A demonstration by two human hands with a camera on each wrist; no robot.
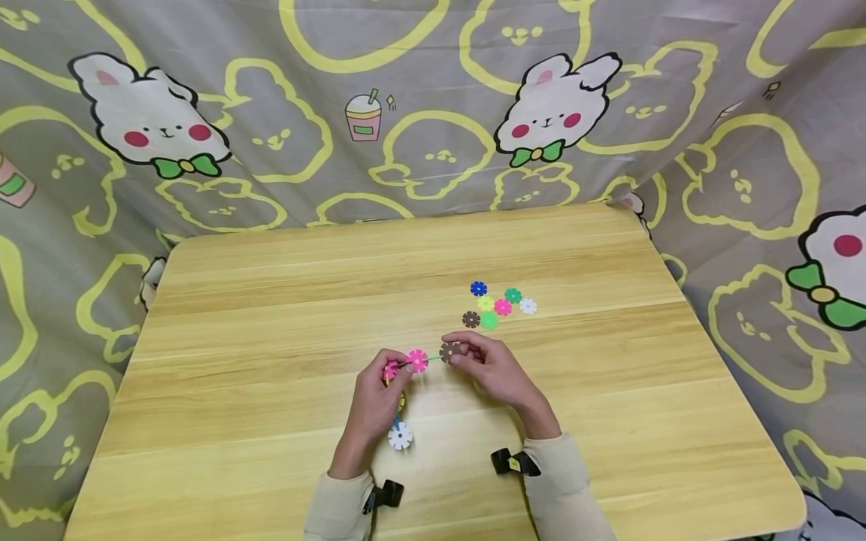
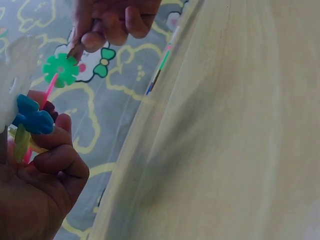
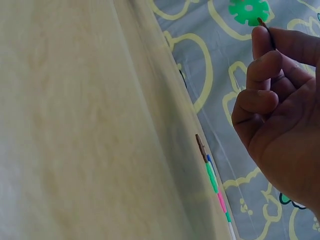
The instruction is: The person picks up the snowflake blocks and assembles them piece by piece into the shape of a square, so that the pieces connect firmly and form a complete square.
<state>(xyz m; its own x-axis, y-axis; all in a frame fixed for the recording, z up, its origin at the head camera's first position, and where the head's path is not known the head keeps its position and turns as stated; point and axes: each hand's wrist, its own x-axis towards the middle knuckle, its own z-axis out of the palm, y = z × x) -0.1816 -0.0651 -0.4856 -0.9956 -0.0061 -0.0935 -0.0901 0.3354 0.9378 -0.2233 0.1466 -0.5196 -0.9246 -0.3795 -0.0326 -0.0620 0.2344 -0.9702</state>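
Note:
My left hand point(image 1: 373, 394) grips a chain of slotted plastic snowflake discs near a pink disc point(image 1: 418, 361). Below that hand, the chain hangs down through a yellow disc point(image 1: 401, 403) and a blue disc point(image 2: 34, 116) to a white disc point(image 1: 400, 436). A green disc point(image 2: 61, 70) joins the pink one; it shows edge-on in the head view. Between thumb and fingertips, my right hand point(image 1: 499, 372) pinches a brown disc point(image 1: 448, 352), which meets the green disc's edge. How deeply their slots engage cannot be told.
Several loose discs lie beyond my right hand on the wooden table point(image 1: 271, 300), among them a blue disc point(image 1: 479, 288), a brown disc point(image 1: 470, 319) and a white disc point(image 1: 528, 306). A patterned curtain point(image 1: 433, 98) stands behind the table and along its sides.

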